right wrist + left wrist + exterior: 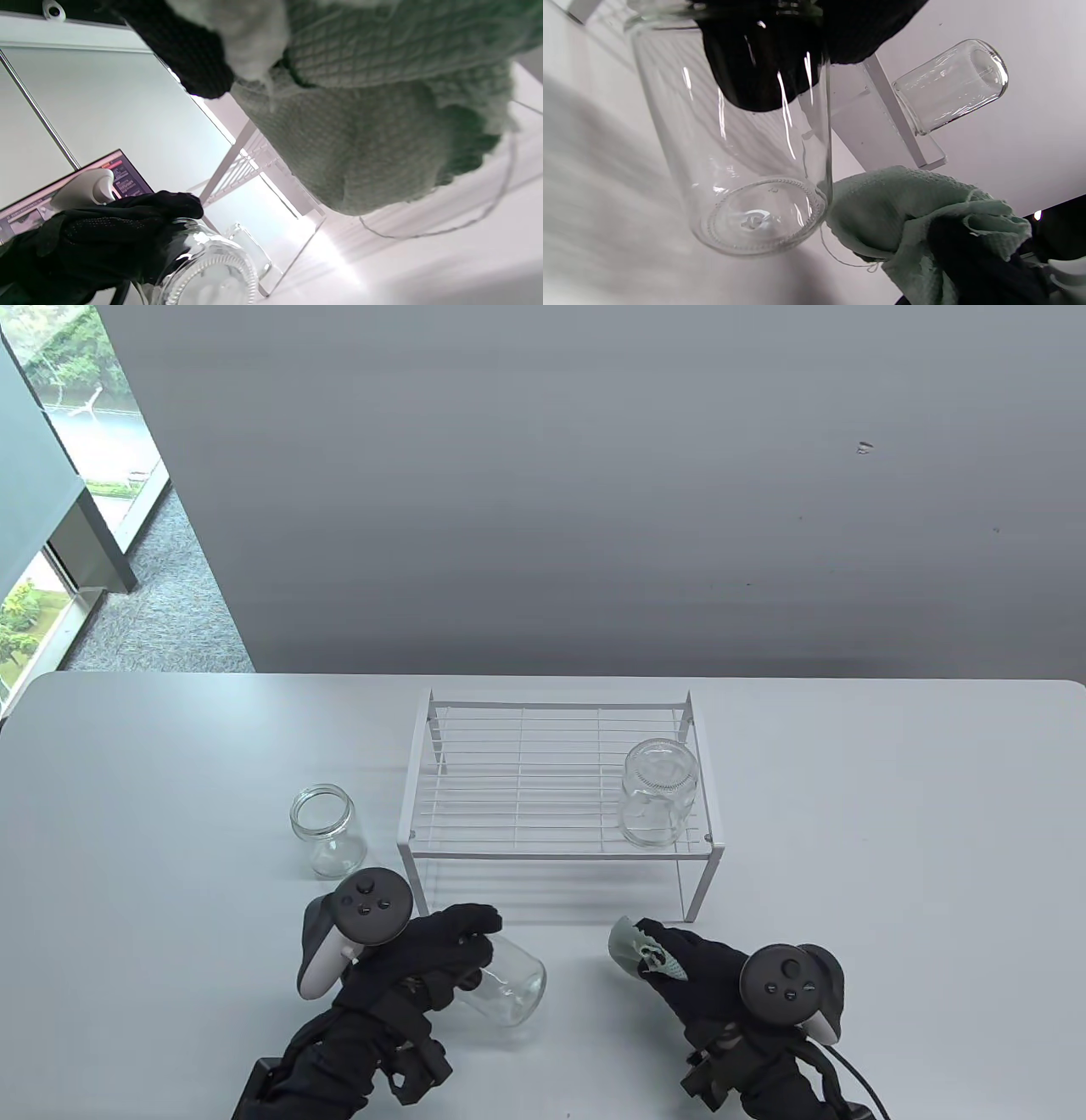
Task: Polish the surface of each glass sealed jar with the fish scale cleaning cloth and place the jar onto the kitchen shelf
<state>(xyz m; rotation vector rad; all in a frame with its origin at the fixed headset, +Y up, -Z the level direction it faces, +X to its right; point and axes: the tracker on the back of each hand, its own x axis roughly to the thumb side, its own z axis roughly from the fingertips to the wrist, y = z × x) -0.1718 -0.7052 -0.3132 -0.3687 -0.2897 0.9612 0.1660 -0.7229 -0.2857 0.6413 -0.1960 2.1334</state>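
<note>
Left hand (pixel 424 954) fingers curl round a tilted glass jar (pixel 509 984); right hand (pixel 704 976) fingers, just beside its base, clutch the bunched green cloth (pixel 636 948)

Your white wire kitchen shelf (pixel 543 780) stands mid-table, and its top is bare across the left and middle; only an upturned clear glass jar (pixel 657 793) fills the right front corner. A small open clear glass jar (pixel 325 830) stands upright just left of the shelf's front leg, narrowing that side. The tilted clear glass jar (pixel 509 980) in your left hand (pixel 424 959) lies apart from the cloth-holding right hand (pixel 704 971), bare white table (pixel 891 857) between.
</note>
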